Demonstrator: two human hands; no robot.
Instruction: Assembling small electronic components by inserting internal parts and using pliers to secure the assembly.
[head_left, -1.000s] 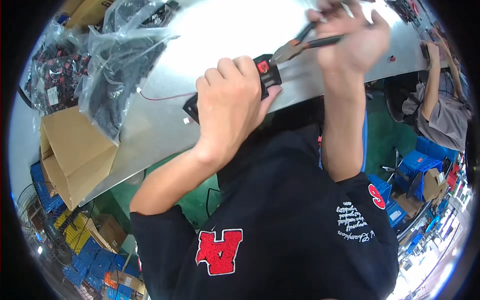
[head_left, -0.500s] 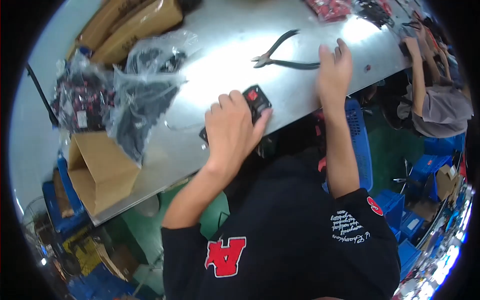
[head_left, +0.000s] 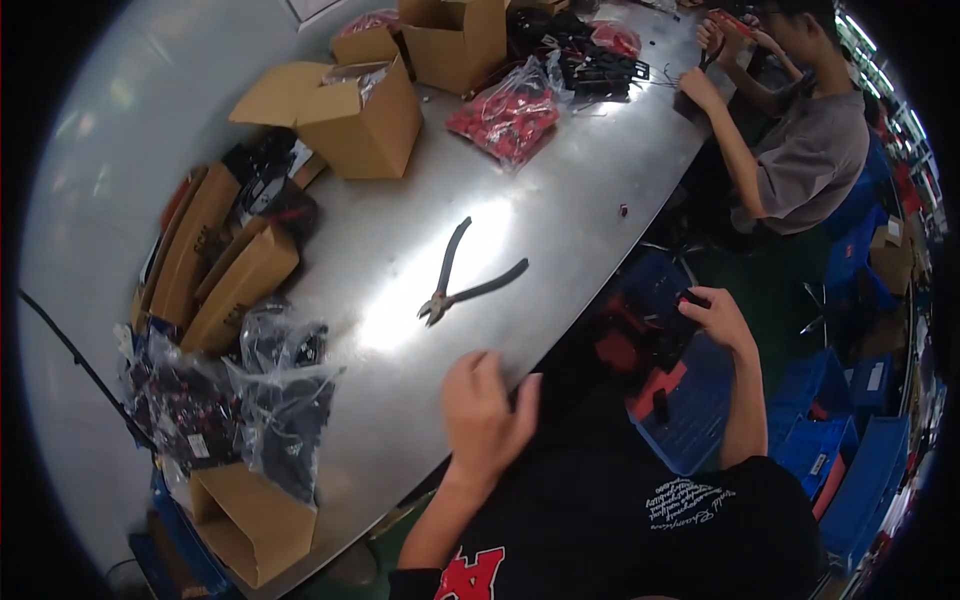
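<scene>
Seemed a set-down step: my right hand (head_left: 722, 322) had its fingers clamped on a dark piece (head_left: 689, 298) at the blue basket (head_left: 708, 415), left hand (head_left: 484, 414) empty, fingers apart, near pliers (head_left: 439, 298) on the worktop (head_left: 575, 230), next move probably calling for a gentle release.

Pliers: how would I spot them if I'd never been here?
Find the long, shiny metal table. Just beyond the person's left hand, lying on a bright patch, are the pliers. Unlike the cardboard boxes and plastic bags around, they have two dark handles spread in a V.
</scene>
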